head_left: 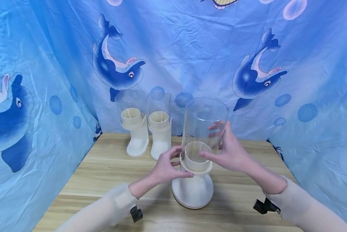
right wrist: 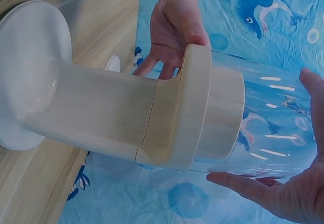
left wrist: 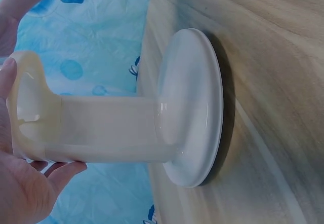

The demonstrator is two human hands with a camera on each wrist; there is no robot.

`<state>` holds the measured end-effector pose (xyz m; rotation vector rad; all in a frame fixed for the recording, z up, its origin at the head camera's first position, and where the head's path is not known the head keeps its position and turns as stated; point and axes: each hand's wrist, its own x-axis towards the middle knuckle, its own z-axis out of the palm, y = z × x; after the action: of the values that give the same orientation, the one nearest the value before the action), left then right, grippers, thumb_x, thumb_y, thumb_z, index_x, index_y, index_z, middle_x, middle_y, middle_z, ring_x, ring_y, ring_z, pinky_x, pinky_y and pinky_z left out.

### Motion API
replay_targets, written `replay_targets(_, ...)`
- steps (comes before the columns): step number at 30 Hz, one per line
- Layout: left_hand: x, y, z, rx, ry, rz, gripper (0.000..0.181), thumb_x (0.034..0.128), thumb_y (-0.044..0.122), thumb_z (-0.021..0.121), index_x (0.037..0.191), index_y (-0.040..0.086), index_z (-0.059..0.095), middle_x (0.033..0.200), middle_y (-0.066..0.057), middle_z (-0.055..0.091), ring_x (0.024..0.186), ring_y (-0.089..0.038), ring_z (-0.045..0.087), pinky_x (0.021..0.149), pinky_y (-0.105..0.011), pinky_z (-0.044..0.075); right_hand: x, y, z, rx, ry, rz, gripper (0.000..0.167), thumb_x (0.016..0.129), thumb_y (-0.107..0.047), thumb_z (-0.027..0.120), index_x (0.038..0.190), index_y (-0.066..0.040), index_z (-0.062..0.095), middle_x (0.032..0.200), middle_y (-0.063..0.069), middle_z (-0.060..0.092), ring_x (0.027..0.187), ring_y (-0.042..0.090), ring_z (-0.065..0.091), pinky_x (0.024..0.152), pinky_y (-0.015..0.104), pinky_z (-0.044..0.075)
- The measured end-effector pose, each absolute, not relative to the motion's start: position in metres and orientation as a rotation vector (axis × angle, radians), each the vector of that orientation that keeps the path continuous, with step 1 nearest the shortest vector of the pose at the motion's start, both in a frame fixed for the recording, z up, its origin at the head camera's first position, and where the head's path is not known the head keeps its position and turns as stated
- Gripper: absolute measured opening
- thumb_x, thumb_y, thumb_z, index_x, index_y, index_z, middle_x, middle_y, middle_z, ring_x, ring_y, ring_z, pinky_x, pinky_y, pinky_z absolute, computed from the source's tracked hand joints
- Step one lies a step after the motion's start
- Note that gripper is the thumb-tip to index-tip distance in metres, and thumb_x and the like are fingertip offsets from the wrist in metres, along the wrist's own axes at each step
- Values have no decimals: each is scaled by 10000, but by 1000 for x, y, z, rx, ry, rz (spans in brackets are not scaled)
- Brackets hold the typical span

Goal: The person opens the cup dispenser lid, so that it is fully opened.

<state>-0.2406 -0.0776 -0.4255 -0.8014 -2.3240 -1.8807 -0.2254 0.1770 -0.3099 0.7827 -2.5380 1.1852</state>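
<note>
A cream-white stand with a round base stands upright on the table, its arm leading up to a collar with a raised inner ring. Over that ring sits a clear cylinder, its lower edge close to the collar. My left hand grips the collar from the left, thumb in front and fingers behind; the left wrist view shows the fingertips under the collar. From the right, my right hand holds the cylinder's wall between thumb and fingers. Part of those fingers shows through the clear wall.
Two similar cream-white stands, one at the left and one beside it, stand at the back of the wooden table, each with a clear cylinder on top. Blue dolphin-print curtains hang behind and at both sides.
</note>
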Motion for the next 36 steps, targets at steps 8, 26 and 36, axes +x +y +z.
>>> replay_targets(8,-240,-79,-433,-823,-2293,-1879,897,681,105,1008,1470,110,582,1429,-115,667,1307,-331,670,947,-345,642,-223,175,-316,804,-2523,1144,1009,798,-287,955,1480,-58,248,1434,128,565,1227,327,684,808,431,630)
replay_targets(26,-242,-84,-443,-804,-2292,-1866,877,669,96,1013,1444,134,604,1387,-89,677,1291,-309,672,927,-329,644,-222,171,-323,778,-2524,1185,1019,795,-300,958,1491,-85,246,1457,115,551,1242,305,667,843,418,652)
replay_targets(36,-246,-86,-446,-867,-2328,-1801,993,704,187,998,1548,137,478,1491,-95,609,1392,-329,591,1056,-443,599,-225,176,-326,821,-2509,1183,1016,824,-274,935,1535,-83,235,1462,141,547,1269,344,664,877,488,664)
